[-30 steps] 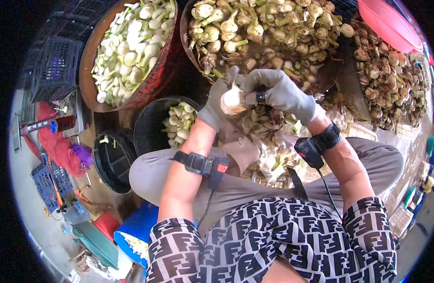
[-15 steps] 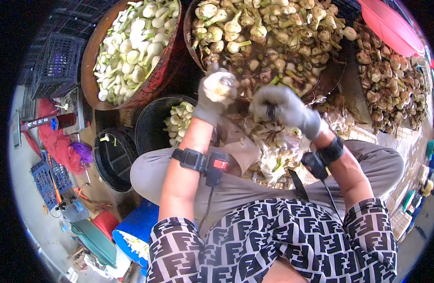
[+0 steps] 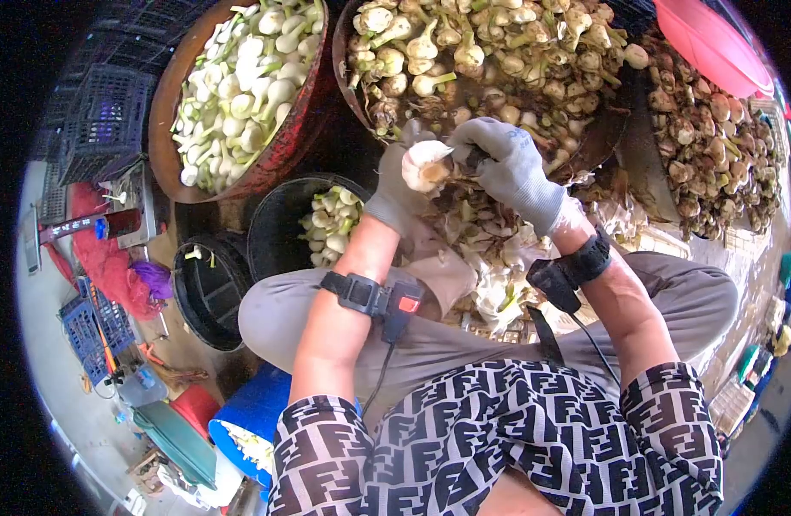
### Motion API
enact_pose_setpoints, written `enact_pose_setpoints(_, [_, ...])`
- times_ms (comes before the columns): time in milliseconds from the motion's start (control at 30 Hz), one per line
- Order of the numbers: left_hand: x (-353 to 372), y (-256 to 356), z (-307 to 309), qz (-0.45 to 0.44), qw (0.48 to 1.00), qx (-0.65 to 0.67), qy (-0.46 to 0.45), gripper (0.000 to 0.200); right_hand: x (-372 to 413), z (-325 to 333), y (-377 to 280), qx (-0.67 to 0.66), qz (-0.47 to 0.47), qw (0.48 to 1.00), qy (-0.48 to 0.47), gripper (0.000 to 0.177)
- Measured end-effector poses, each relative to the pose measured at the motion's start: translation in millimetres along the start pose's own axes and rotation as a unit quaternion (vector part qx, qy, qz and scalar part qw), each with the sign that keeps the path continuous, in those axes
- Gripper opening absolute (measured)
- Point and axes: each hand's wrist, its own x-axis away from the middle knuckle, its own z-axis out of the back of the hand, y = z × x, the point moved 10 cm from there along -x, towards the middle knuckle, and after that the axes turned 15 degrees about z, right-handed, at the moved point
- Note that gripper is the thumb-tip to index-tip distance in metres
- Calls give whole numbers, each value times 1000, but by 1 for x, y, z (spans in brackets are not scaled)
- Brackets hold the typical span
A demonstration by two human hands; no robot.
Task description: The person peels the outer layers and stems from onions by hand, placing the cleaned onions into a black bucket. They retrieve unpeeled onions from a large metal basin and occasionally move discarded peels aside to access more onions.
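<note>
A pale garlic bulb (image 3: pixel 424 166) is held in my left hand (image 3: pixel 397 189), which wears a grey glove. Close on its right is my right hand (image 3: pixel 507 168), also gloved, with fingers curled round a small dark object I cannot make out. Both hands are over the near edge of a large tub of unpeeled bulbs (image 3: pixel 473 52). Loose skins and stalks (image 3: pixel 498 249) lie beneath them, between my legs. White peeled bulbs fill part of a black bucket (image 3: pixel 262 225) left of my left hand.
A red-rimmed tub (image 3: pixel 165 129) of peeled bulbs stands at upper left. Heaped unpeeled bulbs (image 3: pixel 714 146) and a pink basin (image 3: pixel 714 43) are at upper right. A smaller black bucket (image 3: pixel 208 297) and a blue bucket (image 3: pixel 262 400) stand at left.
My right hand has moved slightly up and left, closer to the bulb. The left hand has shifted a little right, and the bulb's pale side now shows more clearly.
</note>
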Motion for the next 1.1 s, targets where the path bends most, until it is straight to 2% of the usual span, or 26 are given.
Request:
enact_pose_setpoints(33, [3, 7, 3, -43, 998, -38, -7, 27, 3, -1, -1, -41, -4, 999, 10, 9])
enact_pose_setpoints(67, [6, 18, 10, -129, 961, -239, 53, 26, 8, -6, -4, -90, -13, 996, -6, 9])
enact_pose_setpoints(100, [12, 28, 18, -209, 873, -416, 144, 26, 13, -9, -9, -139, -22, 990, -24, 9])
enact_pose_setpoints(133, [6, 27, 34, -164, 956, -224, 91, 29, 19, -13, -17, -188, -33, 981, -42, 9])
enact_pose_setpoints(167, [-1, 23, 44, -114, 993, -22, 33, 33, 25, -12, -22, -238, -68, 968, -48, 11])
enact_pose_setpoints(200, [-8, 15, 48, -59, 981, 180, -28, 38, 30, -10, -19, -277, -138, 950, -42, 11])
enact_pose_setpoints(233, [2, 22, 61, -84, 981, 126, 118, 39, 38, -8, -16, -315, -210, 925, -34, 12])
enact_pose_setpoints(300, [10, 24, 54, -80, 975, 123, 167, 41, 58, -14, 3, -349, -324, 879, -27, 15])
enact_pose_setpoints(367, [8, 19, 53, -62, 969, 140, 194, 42, 65, -36, 27, -112, -181, 953, -214, 24])
enact_pose_setpoints(400, [8, 16, 47, -64, 968, 148, 193, 41, 69, -46, 29, 13, -102, 948, -301, 28])
enact_pose_setpoints(433, [9, 13, 38, -67, 967, 156, 191, 41, 73, -52, 26, 25, -111, 929, -352, 30])
enact_pose_setpoints(500, [-9, 5, 51, -50, 973, 170, 146, 33, 62, -46, 27, -128, -180, 950, -220, 28])
enact_pose_setpoints(533, [1, 3, 44, -62, 974, 73, 205, 32, 59, -44, 29, -202, -213, 944, -150, 26])
enact_pose_setpoints(567, [6, 1, 30, -66, 970, 11, 232, 32, 61, -51, 38, -287, -286, 909, -96, 26])
enact_pose_setpoints(600, [9, 4, 17, -70, 962, -54, 257, 32, 62, -54, 41, -302, -276, 907, -99, 24])
enact_pose_setpoints(667, [13, 18, 15, -112, 960, -58, 251, 26, 63, -58, 44, -332, -259, 901, -105, 22])
enact_pose_setpoints(700, [16, 31, 17, -151, 959, -55, 232, 24, 70, -57, 53, -221, -267, 923, -169, 13])
enact_pose_setpoints(733, [20, 44, 20, -189, 957, -52, 213, 23, 67, -53, 61, -184, -247, 934, -179, 12])
enact_pose_setpoints(800, [51, 88, 11, -269, 935, 102, 208, 23, 62, -45, 92, -110, -209, 951, -201, 13])
enact_pose_setpoints(833, [54, 107, 13, -239, 956, 154, 67, 26, 59, -34, 112, -44, -184, 965, -183, 23])
enact_pose_setpoints(867, [61, 121, 8, -207, 954, 202, -75, 29, 61, -35, 146, -14, -213, 954, -211, 25])
enact_pose_setpoints(933, [79, 134, 13, -310, 908, 276, 53, 36, 49, -29, 166, 120, -185, 931, -291, 33])
enact_pose_setpoints(967, [72, 135, -4, -282, 941, 187, -5, 42, 42, -43, 177, 136, -139, 918, -346, 34])
enact_pose_setpoints(1000, [59, 124, 2, -251, 938, 240, -2, 42, 39, -60, 187, 149, -92, 898, -403, 36])
enact_pose_setpoints(1067, [41, 103, -3, -197, 967, 139, 89, 44, 50, -90, 196, 162, -20, 861, -481, 37])
enact_pose_setpoints(1100, [33, 96, -8, -169, 976, 127, 54, 43, 55, -103, 199, 164, 6, 848, -504, 37])
